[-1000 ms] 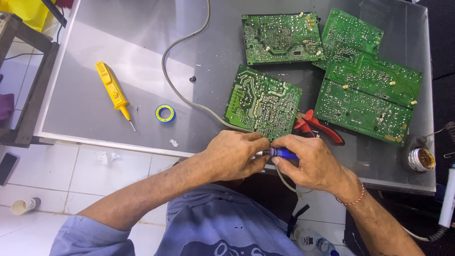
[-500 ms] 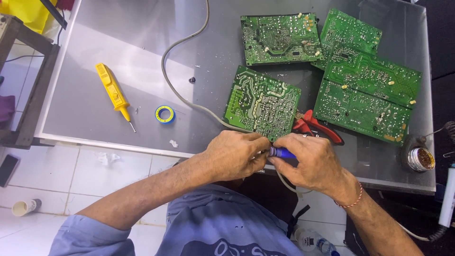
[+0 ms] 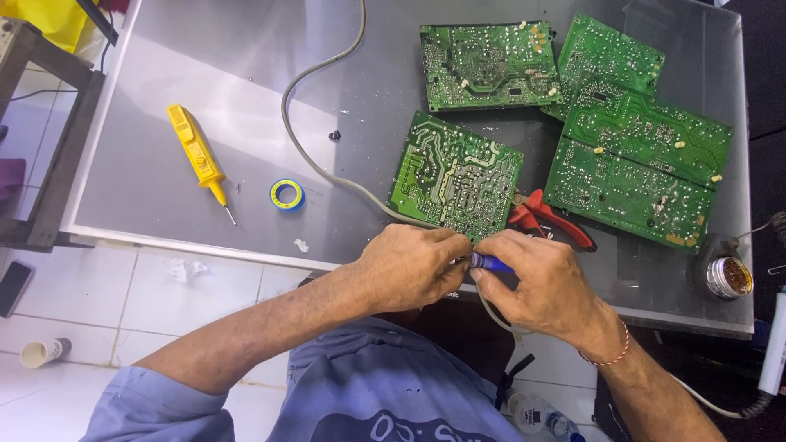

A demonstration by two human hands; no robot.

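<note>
My right hand [image 3: 540, 282] grips a blue-handled tool [image 3: 490, 263] at the table's near edge. My left hand [image 3: 407, 266] meets it there, fingers closed at the tool's tip; what it pinches is hidden. Both hands sit just below the nearest green circuit board [image 3: 454, 173], which lies solder side up. A grey cable [image 3: 321, 168] runs from the far edge past this board toward my hands.
Three more green circuit boards [image 3: 639, 139] lie at the far right of the grey table [image 3: 164, 106]. Red-handled pliers [image 3: 547, 221], a yellow screwdriver [image 3: 196, 155], a blue tape roll [image 3: 286, 195] and a small tin [image 3: 727, 277] are around.
</note>
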